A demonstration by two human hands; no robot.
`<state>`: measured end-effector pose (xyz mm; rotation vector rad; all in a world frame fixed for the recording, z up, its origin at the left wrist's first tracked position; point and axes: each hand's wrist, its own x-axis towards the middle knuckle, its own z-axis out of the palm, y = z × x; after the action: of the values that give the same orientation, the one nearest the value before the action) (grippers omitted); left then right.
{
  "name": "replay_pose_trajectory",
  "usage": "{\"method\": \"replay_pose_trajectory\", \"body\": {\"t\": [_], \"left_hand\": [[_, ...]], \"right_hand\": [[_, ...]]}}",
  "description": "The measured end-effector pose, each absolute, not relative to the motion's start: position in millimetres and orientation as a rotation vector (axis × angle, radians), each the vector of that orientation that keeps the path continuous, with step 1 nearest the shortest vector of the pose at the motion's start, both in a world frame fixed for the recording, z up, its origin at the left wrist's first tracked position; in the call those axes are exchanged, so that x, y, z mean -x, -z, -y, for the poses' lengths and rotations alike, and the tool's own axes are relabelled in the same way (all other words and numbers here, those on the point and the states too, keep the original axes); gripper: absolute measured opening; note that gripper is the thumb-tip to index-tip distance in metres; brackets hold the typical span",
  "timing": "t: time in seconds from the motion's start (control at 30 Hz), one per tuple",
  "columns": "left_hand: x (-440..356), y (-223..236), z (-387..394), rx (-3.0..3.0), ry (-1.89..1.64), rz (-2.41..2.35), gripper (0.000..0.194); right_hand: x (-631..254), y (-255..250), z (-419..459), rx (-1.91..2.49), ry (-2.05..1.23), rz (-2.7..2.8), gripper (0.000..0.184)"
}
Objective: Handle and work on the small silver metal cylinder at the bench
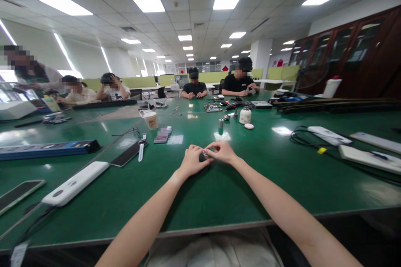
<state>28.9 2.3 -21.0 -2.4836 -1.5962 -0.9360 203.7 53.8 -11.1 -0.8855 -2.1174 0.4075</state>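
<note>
Both hands meet above the green table (225, 200), close to the middle of the view. Between their fingertips is a small silvery round part (205, 154), mostly covered, so its kind does not show. My left hand (191, 162) curls around its left side, thumb and fingers closed on it. From the right, my right hand (223, 152) pinches at its top with thumb and forefinger. Just beyond the hands stands a small metallic cylinder (221, 124). Behind it to the right are a white jar (245, 115) and a pink round lid (249, 126) lying flat.
To the left lie a white watch (142, 149), a dark phone (125, 157), a white elongated device (75, 184) and a blue power strip (50, 150). A paper cup (151, 119) stands farther back. White devices with black cables (308, 142) lie right. Several people sit across the table.
</note>
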Motion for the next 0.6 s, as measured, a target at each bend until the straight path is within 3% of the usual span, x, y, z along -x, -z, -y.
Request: {"method": "replay_pose_trajectory", "body": {"t": [0.27,0.47,0.6], "left_hand": [[-29.0,20.7,-0.9,2.485,0.974,1.582,0.041],[-28.8,20.0,0.1,2.513,0.969,1.601,0.04],[-28.6,20.3,-0.1,2.522,0.989,1.594,0.04]], "right_hand": [[-219.6,6.7,-73.3,1.032,-0.404,1.9,0.045],[-248.3,22.9,-90.3,1.262,-0.294,2.194,0.031],[-253.6,24.8,-94.1,1.303,-0.359,2.227,0.031]]}}
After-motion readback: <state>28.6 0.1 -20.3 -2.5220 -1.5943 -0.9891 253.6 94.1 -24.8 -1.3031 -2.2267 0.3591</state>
